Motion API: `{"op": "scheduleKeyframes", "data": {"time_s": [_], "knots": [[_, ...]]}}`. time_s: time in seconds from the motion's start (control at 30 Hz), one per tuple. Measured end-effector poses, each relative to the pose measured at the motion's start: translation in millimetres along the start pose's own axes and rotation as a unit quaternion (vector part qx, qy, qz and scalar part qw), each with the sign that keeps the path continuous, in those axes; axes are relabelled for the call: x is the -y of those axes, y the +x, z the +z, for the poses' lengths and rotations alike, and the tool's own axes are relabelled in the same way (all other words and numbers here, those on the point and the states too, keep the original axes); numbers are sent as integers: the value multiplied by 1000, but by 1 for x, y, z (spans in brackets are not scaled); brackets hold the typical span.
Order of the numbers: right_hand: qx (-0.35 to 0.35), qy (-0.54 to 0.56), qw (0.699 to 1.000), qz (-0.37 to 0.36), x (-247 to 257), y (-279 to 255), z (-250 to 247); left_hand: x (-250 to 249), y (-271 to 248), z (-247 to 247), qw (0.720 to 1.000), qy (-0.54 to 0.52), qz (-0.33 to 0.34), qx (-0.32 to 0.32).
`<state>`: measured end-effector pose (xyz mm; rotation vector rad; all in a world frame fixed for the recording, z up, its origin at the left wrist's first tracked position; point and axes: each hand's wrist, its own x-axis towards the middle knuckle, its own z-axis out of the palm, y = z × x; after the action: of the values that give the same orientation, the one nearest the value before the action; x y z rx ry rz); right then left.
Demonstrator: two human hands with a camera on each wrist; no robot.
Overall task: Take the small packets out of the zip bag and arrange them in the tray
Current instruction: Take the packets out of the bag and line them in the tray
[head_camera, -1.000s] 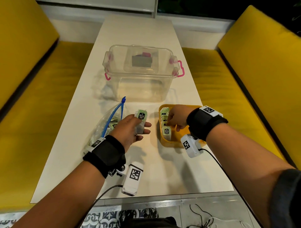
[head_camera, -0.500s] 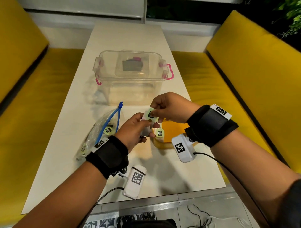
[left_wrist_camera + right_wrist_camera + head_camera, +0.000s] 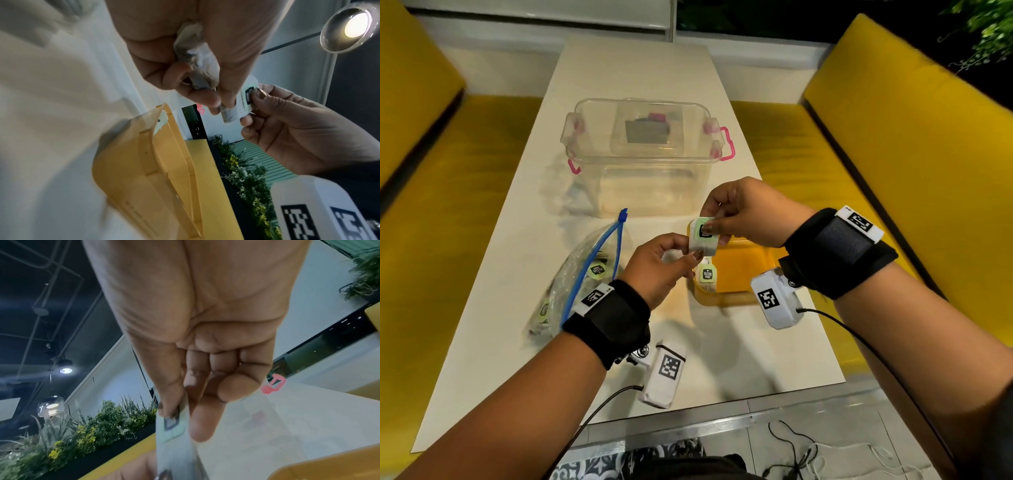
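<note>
Left hand and right hand both pinch one packet above the tray.

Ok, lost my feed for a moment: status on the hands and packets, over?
Left hand and right hand both pinching one packet above the yellow tray. One packet in tray; more in zip bag. Nothing blocking.

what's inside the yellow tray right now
In the head view, one small packet with a green label stands at the yellow tray's left end. The right hand and the packet both hands hold cover the tray's far left corner.
</note>
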<state>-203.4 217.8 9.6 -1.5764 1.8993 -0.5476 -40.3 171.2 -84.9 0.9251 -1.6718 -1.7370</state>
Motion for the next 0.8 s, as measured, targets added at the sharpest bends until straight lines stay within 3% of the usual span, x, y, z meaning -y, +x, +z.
{"op": "scheduleKeyframes", "data": {"time_s": [0.27, 0.43, 0.6, 0.8], "knots": [[115, -145, 978, 99, -24, 14, 16, 39, 17, 4, 981, 141, -132, -35], [190, -146, 959, 151, -41, 25, 44, 47, 20, 7, 977, 151, -153, -17], [169, -253, 943, 136, -44, 33, 56, 50, 21, 4, 977, 144, -158, -10], [164, -249, 943, 145, -47, 41, 55, 37, 21, 3, 976, 59, -207, -29]]}}
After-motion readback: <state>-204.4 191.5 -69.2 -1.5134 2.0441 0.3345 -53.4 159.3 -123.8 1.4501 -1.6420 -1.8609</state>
